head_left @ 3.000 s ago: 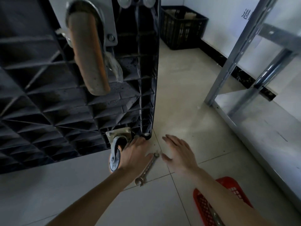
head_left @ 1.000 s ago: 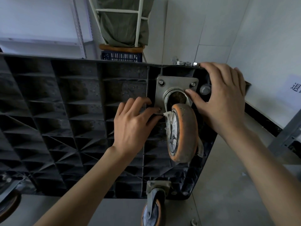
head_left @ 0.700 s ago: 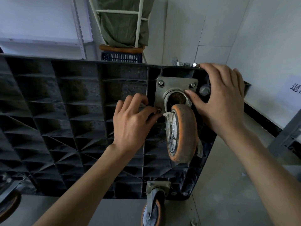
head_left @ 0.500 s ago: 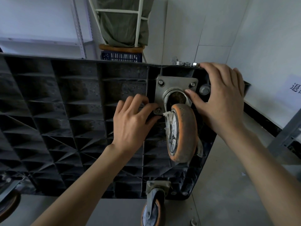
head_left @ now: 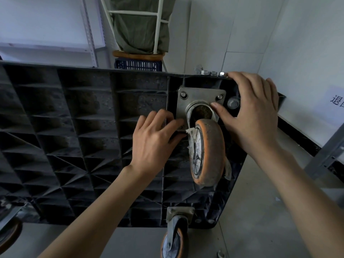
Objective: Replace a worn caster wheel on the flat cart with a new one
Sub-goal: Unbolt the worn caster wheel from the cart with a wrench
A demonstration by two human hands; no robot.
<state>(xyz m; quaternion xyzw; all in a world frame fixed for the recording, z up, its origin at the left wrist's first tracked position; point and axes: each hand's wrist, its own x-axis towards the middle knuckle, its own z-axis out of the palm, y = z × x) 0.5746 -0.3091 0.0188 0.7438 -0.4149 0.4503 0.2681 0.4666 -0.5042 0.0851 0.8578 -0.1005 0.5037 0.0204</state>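
Observation:
The black ribbed flat cart (head_left: 74,136) stands on its edge, underside facing me. A worn orange caster wheel (head_left: 208,151) hangs from a steel mounting plate (head_left: 200,98) at the cart's upper right corner. My left hand (head_left: 154,142) pinches a bolt at the plate's lower left corner; the fingertips hide the bolt. My right hand (head_left: 249,112) grips the cart's corner, thumb pressed on the plate beside the swivel. Three loose nuts (head_left: 213,73) sit on the cart's top edge.
A second caster (head_left: 175,237) rests on the tiled floor below, a third wheel (head_left: 9,233) at lower left. Behind the cart are a blue crate (head_left: 137,64), a wooden stool with a green bag, and white shelving. A metal rack leg (head_left: 327,155) stands at right.
Three seconds ago both hands were down at the floor by the lower caster and a wrench. They now sit on the upper caster plate; over the last second the left fingers have been twisting at the bolt.

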